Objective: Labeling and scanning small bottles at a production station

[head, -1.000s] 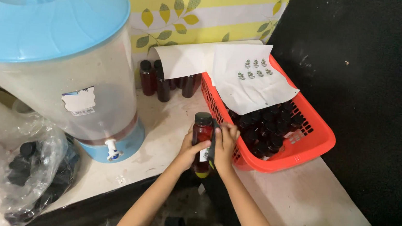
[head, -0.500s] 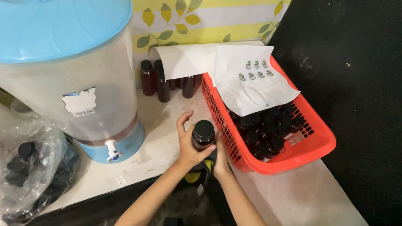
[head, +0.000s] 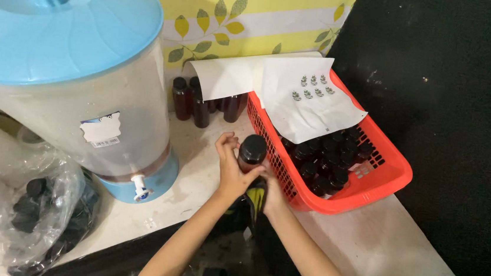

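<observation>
— Head view first: where are the hands?
— Both hold one dark bottle point(head: 251, 156) with a black cap, at the counter's point(head: 194, 181) front edge, just beside the red basket point(head: 371, 184). The left hand point(head: 232, 169) wraps its fingers round the bottle's body; the right hand point(head: 270, 193) sits lower, closed about the bottle's base, mostly hidden.
— What surrounds them?
— The basket holds many capped dark bottles point(head: 326, 157), half covered by a white sticker sheet point(head: 307, 105). More bottles point(head: 201, 101) stand against the leaf-patterned wall. To the left is a big drink dispenser point(head: 78, 82) with a blue lid and white tap, and beside it a clear plastic bag point(head: 32, 208) of black caps.
</observation>
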